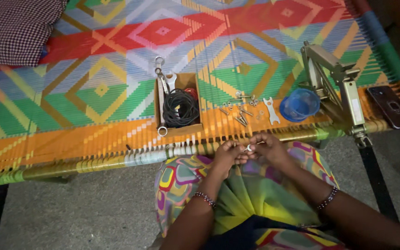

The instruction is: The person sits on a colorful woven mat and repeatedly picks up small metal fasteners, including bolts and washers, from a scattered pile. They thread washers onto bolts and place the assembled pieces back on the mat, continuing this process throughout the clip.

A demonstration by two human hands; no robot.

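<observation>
The person sits at the near edge of a woven cot (116, 92) strung in orange, green, red and blue bands, both hands held together over the lap. The left hand (228, 155) and the right hand (267, 147) meet fingertip to fingertip, and between them sits a small metal piece (249, 147), pinched from both sides (too small to say whether it is a nut or a washer). It lies just off the cot's near rail, not resting on anything but the fingers.

Just beyond the hands, on the orange band by the near edge, a scatter of bolts (240, 111) lies loose, with a flat spanner (270, 110) beside them and a blue plastic bowl (299, 104) to its right. A metal hand-cranked device (334, 88) is clamped at the cot's right end, and a dark phone (392, 106) lies at the right corner. Left of the bolts stands an open cardboard box (178, 127) holding a coil of black cable (180, 107) and wrenches (165, 81). A checked cloth (17, 28) covers the far left corner
</observation>
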